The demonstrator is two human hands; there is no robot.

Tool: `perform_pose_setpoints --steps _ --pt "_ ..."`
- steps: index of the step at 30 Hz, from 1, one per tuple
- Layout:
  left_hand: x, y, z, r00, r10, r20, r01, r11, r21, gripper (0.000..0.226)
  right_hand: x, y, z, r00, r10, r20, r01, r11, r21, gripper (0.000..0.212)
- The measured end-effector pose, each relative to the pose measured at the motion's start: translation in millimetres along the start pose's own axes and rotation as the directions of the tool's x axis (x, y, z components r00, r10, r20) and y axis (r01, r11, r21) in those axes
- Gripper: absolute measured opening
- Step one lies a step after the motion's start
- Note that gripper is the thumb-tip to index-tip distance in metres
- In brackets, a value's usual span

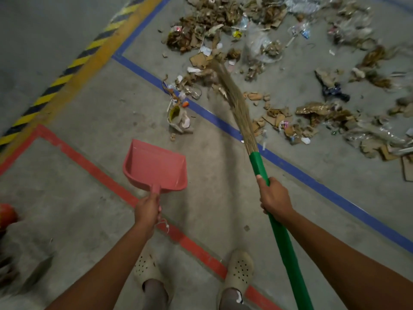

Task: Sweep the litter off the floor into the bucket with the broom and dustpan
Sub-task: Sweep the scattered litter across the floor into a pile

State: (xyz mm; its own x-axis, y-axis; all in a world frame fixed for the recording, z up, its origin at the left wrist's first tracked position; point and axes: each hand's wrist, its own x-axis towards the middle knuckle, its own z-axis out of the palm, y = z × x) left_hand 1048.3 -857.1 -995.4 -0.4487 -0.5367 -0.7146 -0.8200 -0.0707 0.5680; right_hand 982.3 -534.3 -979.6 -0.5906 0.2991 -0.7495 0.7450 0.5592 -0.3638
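Down at our feet: broom (pixel 250 139) in our right hand (pixel 275 199), dustpan (pixel 156 167) in our left hand (pixel 147 210), litter (pixel 263 70) ahead.

We cannot read any writing on the wrappers; the far litter is blurred, and we cannot make out a bucket, only a red round shape (pixel 7 214) cut off at the left edge. Our right hand is wrapped tight around the green handle, whose lower end leaves the picture; the straw bristles reach into cardboard scraps beyond the blue line (pixel 290 168). Our left hand is clenched on the pink dustpan's stub handle, the pan hanging over the red line (pixel 96 171). Grey concrete floor (pixel 93 104) carries yellow-black hazard striping (pixel 67 70). Pale clogs (pixel 240 270) straddle the red line.
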Motion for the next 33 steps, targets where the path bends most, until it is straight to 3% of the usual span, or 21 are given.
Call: perform_pose_setpoints --steps 6,14,17,20,23,28,33 --pt "0 26 0 0.999 0.007 -0.032 -0.009 0.999 -0.053 0.04 -31 -6 1 0.992 -0.11 0.068 0.116 0.989 -0.088 0.037" --pt "59 25 -21 0.988 -0.033 -0.151 0.029 0.999 -0.026 0.051 -18 -42 79 0.932 -0.231 0.28 0.327 0.87 -0.369 0.047" --pt "91 25 -33 0.985 -0.064 -0.157 0.061 0.998 -0.028 0.05 6 -60 113 0.918 -0.178 0.355 0.329 0.841 -0.43 0.05" --pt "122 28 -44 0.984 -0.059 -0.166 0.064 0.998 0.023 0.052 32 -75 133 0.941 -0.067 0.333 0.23 0.847 -0.479 0.052" --pt "145 43 -46 0.993 -0.037 -0.114 0.046 0.996 0.081 0.052 58 -88 132 0.969 0.035 0.243 0.067 0.914 -0.4 0.048" --pt "170 80 -38 0.999 0.022 -0.024 -0.018 0.983 0.182 0.055 95 -120 92 0.987 0.068 0.144 -0.023 0.956 -0.291 0.048" --pt "177 126 -16 0.998 0.06 0.032 -0.064 0.985 0.16 0.051 116 -145 45 0.99 0.143 -0.008 -0.143 0.989 0.025 0.056"
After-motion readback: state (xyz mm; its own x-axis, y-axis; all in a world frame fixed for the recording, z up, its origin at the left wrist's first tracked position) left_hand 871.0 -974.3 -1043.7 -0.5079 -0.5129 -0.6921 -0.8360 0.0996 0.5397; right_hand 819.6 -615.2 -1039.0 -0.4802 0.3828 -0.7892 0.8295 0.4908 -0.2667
